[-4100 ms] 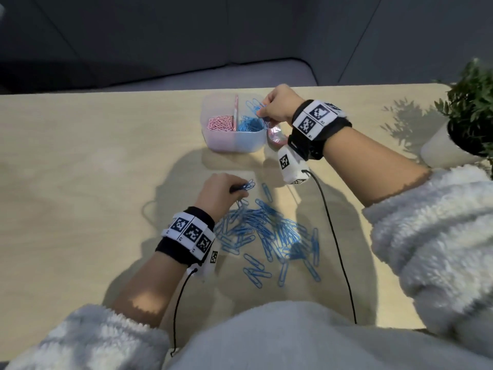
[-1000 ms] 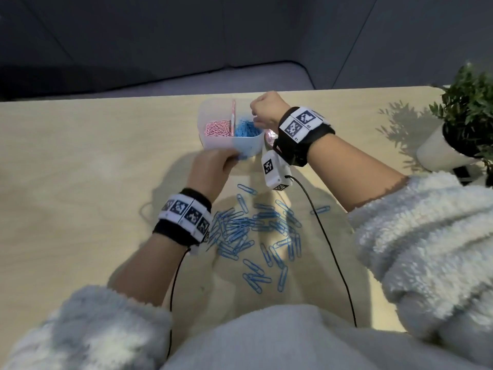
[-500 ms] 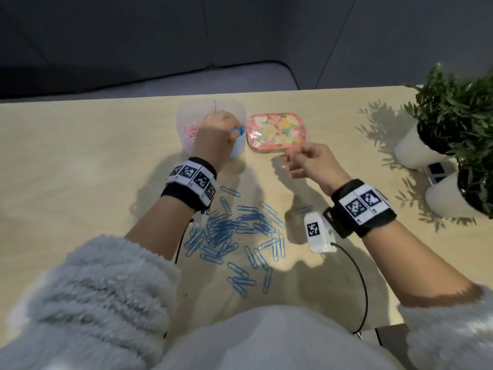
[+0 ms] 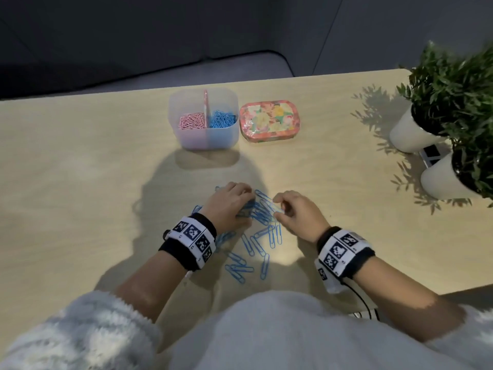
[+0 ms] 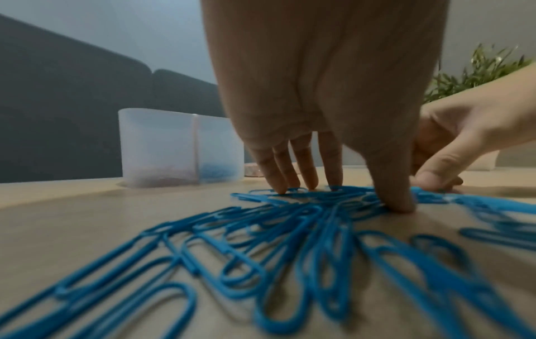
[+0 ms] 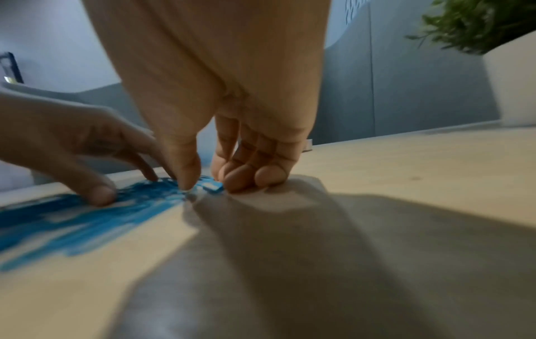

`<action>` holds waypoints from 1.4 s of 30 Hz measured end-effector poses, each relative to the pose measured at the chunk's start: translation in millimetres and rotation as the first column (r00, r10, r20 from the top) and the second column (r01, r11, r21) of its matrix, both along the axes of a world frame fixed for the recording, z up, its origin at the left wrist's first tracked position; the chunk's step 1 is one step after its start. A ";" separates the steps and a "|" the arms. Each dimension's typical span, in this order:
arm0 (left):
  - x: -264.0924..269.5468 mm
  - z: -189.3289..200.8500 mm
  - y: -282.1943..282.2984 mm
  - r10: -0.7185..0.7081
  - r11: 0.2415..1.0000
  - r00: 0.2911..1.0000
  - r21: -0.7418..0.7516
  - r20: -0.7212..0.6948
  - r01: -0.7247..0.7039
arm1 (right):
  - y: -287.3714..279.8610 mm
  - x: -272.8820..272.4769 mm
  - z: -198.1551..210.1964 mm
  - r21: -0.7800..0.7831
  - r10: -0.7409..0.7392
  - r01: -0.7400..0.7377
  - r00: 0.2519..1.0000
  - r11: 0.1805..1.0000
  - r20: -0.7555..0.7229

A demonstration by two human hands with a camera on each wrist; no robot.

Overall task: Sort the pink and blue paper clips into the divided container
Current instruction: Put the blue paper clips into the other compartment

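Note:
A translucent divided container stands at the table's far middle, with pink paper clips in its left compartment and blue ones in its right. Several loose blue paper clips lie scattered near the front edge; no pink ones show among them. My left hand rests on the pile's left part, its fairly straight fingers and thumb pressing on the clips. My right hand is at the pile's right edge, thumb and curled fingers pinching blue clips against the table.
A floral tin sits right beside the container. Two white pots with green plants stand at the right edge, with a small black-and-white marker card between them. A dark sofa lies beyond the table.
My left hand has left the container and come back to the loose pile. My right hand has dropped from near the floral tin onto the pile's right edge.

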State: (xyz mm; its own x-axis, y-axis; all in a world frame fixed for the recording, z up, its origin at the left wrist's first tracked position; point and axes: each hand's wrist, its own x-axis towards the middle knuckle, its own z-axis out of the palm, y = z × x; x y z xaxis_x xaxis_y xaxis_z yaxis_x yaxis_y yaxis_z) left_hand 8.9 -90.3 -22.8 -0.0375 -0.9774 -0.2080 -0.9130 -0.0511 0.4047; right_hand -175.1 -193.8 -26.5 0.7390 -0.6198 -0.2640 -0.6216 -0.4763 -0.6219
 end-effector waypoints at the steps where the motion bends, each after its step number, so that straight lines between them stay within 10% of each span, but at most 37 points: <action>1: -1.6 1.8 2.3 0.003 1.000 1.000 -0.023 -0.008 -0.003 | 4.9 4.5 1.0 0.027 0.023 -0.023 1.000 0.999 0.013; 6: 12.8 9.3 14.5 0.129 0.990 0.991 -0.048 -0.026 -0.130 | 5.9 4.8 8.1 0.030 -0.020 0.022 0.999 0.999 -0.047; 11: 9.6 8.8 8.6 0.109 0.989 0.993 0.090 0.052 -0.113 | 16.8 17.9 10.7 -0.197 0.220 -0.280 0.935 0.940 -0.278; 19: -2.4 10.0 0.2 0.147 0.986 0.989 0.076 -0.001 -0.147 | 19.9 35.8 0.0 -0.110 0.066 -0.068 0.998 0.992 -0.020; 32: 0.2 8.6 4.4 0.267 0.958 0.964 0.103 0.004 -0.266 | 6.9 55.6 3.2 -0.105 0.124 -0.140 0.982 0.985 -0.145; 42: 2.7 9.4 8.9 0.312 0.950 0.948 0.023 -0.055 -0.311 | -69.5 146.9 85.1 0.152 -0.124 0.105 0.984 0.983 0.124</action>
